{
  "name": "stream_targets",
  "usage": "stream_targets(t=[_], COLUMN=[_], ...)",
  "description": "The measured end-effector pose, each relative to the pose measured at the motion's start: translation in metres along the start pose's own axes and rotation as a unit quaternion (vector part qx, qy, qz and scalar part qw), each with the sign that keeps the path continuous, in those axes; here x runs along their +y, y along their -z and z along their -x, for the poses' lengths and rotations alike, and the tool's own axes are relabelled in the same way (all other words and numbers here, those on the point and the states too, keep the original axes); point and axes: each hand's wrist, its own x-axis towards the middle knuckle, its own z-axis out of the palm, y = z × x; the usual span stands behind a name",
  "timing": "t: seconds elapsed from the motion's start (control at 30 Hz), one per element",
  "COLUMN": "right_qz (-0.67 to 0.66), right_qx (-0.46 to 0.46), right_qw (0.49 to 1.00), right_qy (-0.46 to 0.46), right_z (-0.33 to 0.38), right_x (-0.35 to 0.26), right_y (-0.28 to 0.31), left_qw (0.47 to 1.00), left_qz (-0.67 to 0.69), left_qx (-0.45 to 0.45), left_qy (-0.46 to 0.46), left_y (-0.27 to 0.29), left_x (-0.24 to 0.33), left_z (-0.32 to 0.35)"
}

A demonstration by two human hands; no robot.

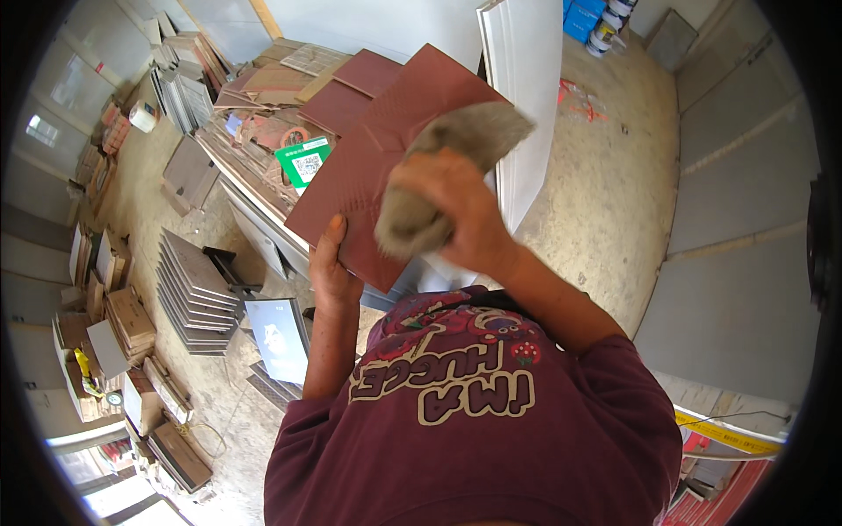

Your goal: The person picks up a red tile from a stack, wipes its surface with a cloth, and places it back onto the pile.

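Both forearms are raised, left hand [331,267] in a pinching grip, right hand [460,215] clenched.

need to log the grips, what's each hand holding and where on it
Left hand grips the dark red tile at its lower edge. Right hand clutches a grey cloth around its middle, against the tile.

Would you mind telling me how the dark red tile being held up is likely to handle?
The dark red tile looks stiff: it stays flat though the left hand grips only its lower edge. It is probably heavy for its thinness and may chip if dropped. The grey cloth in the right hand looks floppy.
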Motion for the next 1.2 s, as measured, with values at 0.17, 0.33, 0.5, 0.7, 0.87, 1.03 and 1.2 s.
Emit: stream_targets(t=[0.17,0.33,0.5,0.7,0.87,1.03,1.2], right_qz=[-0.053,-0.036,0.046,-0.170,-0.363,-0.208,-0.049], right_qx=[-0.149,-0.115,0.014,0.173,0.255,0.095,0.096], right_qw=[0.977,0.990,0.999,0.951,0.882,0.934,0.978], right_qy=[0.143,0.072,-0.015,-0.192,-0.158,-0.273,-0.178], right_z=[0.009,-0.002,-0.014,-0.019,-0.053,-0.036,-0.022], right_x=[-0.032,-0.018,0.006,0.000,-0.027,0.026,0.028], right_y=[-0.016,0.005,0.024,0.046,0.060,0.037,0.024], left_qw=[0.985,0.998,0.999,1.000,0.999,0.997,0.998], left_qz=[0.084,0.025,0.017,-0.006,-0.011,0.000,0.013], left_qx=[-0.021,-0.002,-0.016,0.000,0.001,-0.020,-0.042], left_qy=[0.147,0.054,-0.026,-0.004,0.033,0.072,0.039], left_y=[0.007,0.008,-0.007,-0.003,-0.001,0.012,0.003], left_x=[0.000,-0.007,0.001,0.000,-0.012,-0.024,-0.021], left_z=[-0.003,-0.001,0.008,0.012,0.013,0.016,0.017])
